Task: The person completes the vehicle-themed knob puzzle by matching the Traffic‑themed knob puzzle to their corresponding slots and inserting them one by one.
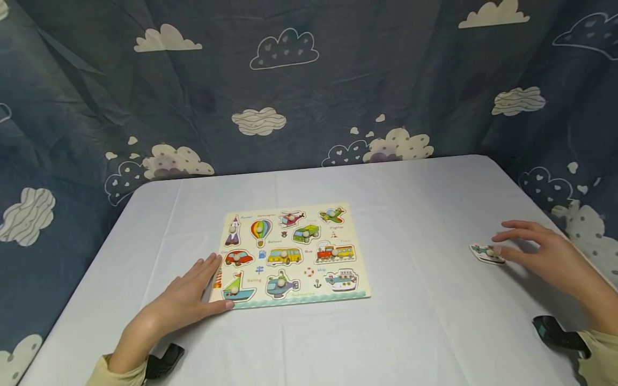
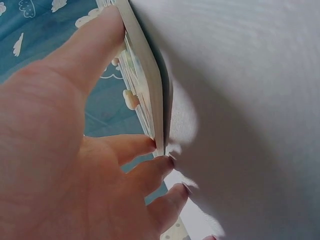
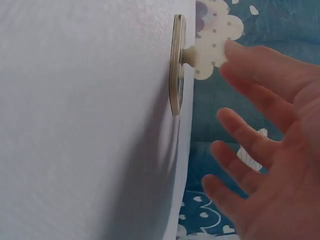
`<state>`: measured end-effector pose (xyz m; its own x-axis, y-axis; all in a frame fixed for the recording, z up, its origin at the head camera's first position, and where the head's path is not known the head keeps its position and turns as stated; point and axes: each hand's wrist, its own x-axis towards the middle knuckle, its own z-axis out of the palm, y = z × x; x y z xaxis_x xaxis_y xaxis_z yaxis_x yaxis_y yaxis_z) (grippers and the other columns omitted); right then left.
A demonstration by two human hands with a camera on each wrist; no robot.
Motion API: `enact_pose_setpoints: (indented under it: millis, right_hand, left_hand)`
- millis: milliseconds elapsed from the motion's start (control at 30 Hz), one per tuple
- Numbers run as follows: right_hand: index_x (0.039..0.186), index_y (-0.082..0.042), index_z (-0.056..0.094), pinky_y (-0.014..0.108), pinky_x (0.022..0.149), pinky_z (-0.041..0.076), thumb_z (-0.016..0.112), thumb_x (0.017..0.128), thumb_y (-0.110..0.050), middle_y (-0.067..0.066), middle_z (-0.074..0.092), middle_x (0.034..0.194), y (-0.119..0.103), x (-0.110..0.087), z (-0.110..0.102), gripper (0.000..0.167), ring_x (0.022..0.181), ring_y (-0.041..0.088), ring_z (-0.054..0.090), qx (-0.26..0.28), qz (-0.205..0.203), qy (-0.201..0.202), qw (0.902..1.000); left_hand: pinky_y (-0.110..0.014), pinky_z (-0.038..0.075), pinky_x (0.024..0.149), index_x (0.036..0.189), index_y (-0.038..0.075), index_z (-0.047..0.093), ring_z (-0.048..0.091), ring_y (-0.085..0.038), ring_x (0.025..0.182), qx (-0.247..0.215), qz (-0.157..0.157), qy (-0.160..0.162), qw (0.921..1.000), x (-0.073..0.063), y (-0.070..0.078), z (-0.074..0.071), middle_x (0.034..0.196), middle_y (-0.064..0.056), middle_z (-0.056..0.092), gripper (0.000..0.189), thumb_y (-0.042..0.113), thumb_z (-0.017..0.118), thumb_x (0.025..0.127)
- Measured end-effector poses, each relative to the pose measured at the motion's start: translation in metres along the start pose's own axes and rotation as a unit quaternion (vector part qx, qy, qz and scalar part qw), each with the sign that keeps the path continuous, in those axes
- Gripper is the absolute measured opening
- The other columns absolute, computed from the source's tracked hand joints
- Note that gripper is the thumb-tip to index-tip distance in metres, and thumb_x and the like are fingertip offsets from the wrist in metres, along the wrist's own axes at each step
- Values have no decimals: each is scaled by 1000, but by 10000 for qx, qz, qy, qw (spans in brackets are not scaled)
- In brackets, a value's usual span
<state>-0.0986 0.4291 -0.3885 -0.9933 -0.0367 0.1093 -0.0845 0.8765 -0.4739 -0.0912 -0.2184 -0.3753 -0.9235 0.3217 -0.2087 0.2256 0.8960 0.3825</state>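
A wooden puzzle board (image 1: pixel 309 276) with vehicle pictures lies left of centre on the table, seen edge-on in the left wrist view. Most pictures carry a small knob, while the ship picture (image 1: pixel 341 280) at lower right shows none. My left hand (image 1: pixel 178 300) rests at the board's left side, fingers extended, thumb over the near left corner. Off to the right lies a loose ship puzzle piece (image 1: pixel 480 253). My right hand (image 1: pixel 550 254) is just right of it, fingers spread. In the right wrist view the thumb and fingers stand apart from the piece's knob (image 3: pixel 189 56).
A white cloth covers the table (image 1: pixel 405 327). Behind and beside it hangs a dark blue curtain (image 1: pixel 309 96) with cloud prints. Black straps with devices (image 1: pixel 555 332) sit at both wrists.
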Motion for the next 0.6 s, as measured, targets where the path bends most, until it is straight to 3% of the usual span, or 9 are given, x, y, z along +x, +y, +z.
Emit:
enact_pose_setpoints:
  millis: [233, 600]
  right_hand:
    - [110, 4, 68, 78, 95, 20, 75, 89, -23, 35, 36, 139, 6, 0, 4, 35, 129, 63, 24, 33, -63, -191, 9998]
    - [108, 1, 71, 75, 88, 28, 74, 89, -31, 34, 38, 138, 4, 8, 5, 37, 125, 63, 30, -98, 211, -531, 9983]
  left_hand:
    - [-74, 21, 102, 155, 1, 25, 20, -46, 143, 10, 9, 21, 10000, 0, 0, 0, 158, -22, 24, 108, 68, 66, 80]
    - [-73, 21, 103, 154, 2, 26, 20, -45, 143, 38, -48, 47, 10000, -1, 0, 1, 158, -22, 25, 108, 68, 67, 80]
